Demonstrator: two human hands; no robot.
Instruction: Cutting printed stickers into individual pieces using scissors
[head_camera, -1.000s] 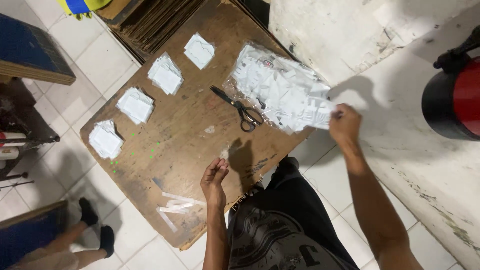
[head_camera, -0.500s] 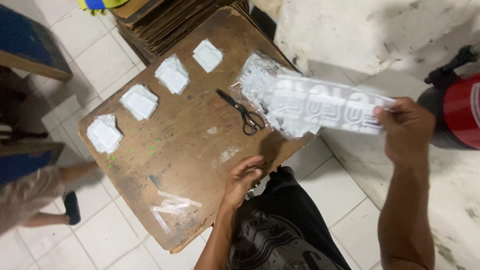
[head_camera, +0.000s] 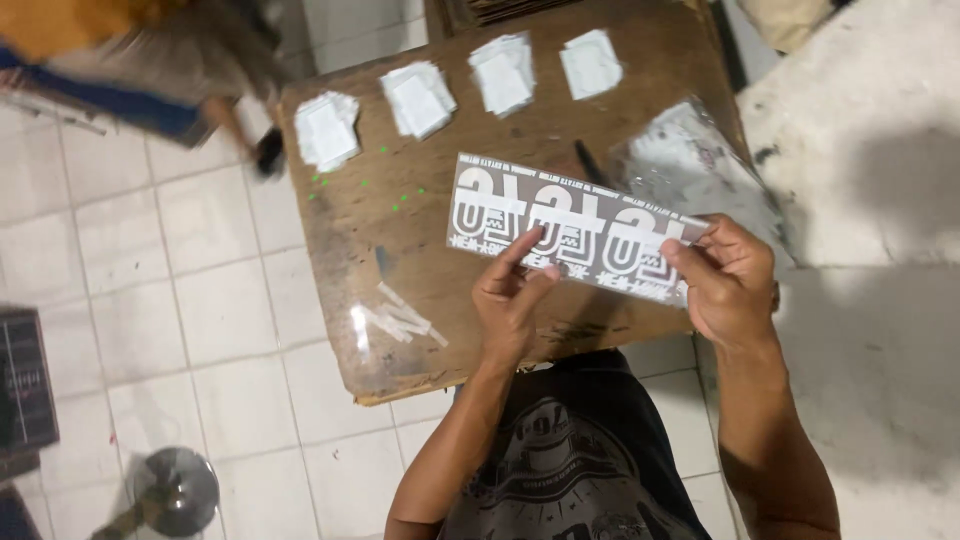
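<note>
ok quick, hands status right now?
Left hand: fingers pinch the lower edge of the printed strip.
Right hand: closed on the strip's right end.

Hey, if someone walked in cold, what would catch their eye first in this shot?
The long printed sheet held over the wooden board by the left hand and right hand. Next, four white paper stacks lined along the board's far edge.
</note>
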